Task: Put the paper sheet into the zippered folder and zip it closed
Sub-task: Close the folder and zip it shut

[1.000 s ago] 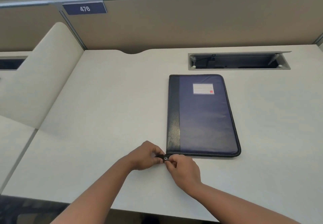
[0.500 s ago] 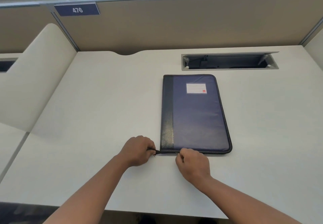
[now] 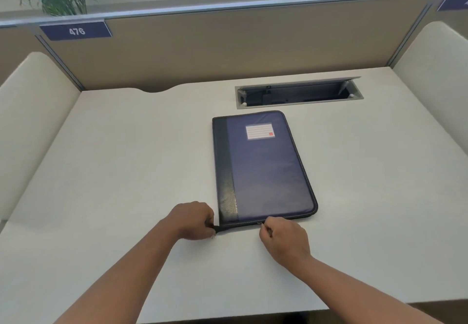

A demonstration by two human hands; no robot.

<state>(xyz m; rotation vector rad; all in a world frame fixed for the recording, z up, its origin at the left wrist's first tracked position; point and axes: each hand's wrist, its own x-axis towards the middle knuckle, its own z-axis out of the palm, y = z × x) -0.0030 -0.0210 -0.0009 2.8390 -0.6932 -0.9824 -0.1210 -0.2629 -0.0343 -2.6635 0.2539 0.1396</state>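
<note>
The zippered folder lies flat and closed on the pale surface, just in front of the open cable tray. At the folder's near left corner, the left hand has its grip closed, fingers curled and pinching the dark zipper tail. Along the folder's near edge, the right hand pinches the small zipper pull. The paper sheet cannot be seen.

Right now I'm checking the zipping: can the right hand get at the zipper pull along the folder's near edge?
Probably yes. The right hand already pinches at the near edge of the folder, nothing lying between, while the left hand holds the corner tab. The zipper pull itself is too small to confirm.
</note>
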